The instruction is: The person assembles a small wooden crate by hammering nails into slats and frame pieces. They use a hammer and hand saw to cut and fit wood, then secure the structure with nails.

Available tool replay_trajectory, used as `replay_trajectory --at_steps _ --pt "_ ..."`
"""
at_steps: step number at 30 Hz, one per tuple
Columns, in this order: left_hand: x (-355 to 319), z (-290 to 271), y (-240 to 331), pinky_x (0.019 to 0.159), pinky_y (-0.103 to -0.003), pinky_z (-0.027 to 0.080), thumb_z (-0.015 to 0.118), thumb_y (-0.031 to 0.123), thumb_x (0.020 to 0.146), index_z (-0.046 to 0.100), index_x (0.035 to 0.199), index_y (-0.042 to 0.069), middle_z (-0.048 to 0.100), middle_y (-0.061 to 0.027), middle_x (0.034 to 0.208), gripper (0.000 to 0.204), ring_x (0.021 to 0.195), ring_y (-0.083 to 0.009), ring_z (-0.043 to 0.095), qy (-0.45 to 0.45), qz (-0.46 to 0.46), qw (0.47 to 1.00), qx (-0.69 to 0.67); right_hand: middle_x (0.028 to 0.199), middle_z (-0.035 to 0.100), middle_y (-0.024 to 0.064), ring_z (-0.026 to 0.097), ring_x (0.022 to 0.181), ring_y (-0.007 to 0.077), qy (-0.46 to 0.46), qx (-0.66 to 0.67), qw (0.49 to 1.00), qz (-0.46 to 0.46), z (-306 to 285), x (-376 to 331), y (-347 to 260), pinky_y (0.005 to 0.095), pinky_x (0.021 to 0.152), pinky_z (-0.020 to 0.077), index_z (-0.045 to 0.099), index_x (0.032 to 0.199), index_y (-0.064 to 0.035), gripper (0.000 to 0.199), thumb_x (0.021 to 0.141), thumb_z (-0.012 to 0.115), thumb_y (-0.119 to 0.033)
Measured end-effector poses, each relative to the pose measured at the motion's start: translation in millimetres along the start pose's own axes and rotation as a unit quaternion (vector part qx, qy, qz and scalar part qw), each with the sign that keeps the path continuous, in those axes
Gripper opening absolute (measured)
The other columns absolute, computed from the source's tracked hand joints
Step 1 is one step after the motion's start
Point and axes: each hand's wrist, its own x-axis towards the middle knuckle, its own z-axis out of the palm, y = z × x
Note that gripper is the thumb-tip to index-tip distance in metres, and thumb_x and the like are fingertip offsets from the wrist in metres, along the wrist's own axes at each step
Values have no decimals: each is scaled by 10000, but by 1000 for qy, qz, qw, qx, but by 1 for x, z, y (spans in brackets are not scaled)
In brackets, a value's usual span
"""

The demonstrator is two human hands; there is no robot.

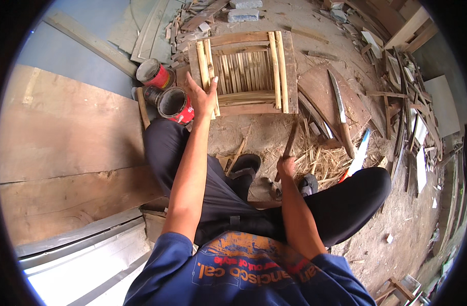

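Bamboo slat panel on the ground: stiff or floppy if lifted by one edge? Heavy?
The bamboo slat panel is probably fairly stiff: cross strips frame its thin slats. Likely light for its size, being thin and gappy. The left hand rests on its near-left corner; thin slats could snap.

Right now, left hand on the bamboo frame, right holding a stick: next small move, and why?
Probably bring the stick in the right hand up to the slatted frame. The left hand already rests on the bamboo strips at its left edge, steadying it, while the stick sits short of the frame, above the straw.
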Motion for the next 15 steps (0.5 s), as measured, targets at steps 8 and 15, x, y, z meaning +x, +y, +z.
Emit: replay_trajectory --at_steps 8,15 --pt "12 7 -4 1143 -510 274 762 471 828 200 1505 -69 360 -337 1442 1033 1359 -459 342 18 -11 1000 18 910 631 290 643 814 473 68 200 922 -326 -37 -46 -100 488 690 507 375 1283 45 422 984 576 -176" --pt "10 5 -3 1134 -520 285 785 405 821 196 1501 -73 349 -346 1441 1019 1343 -476 348 30 -2 999 33 888 650 230 662 736 398 28 108 879 -463 -33 -82 -146 446 627 514 392 1263 38 416 945 629 -89"
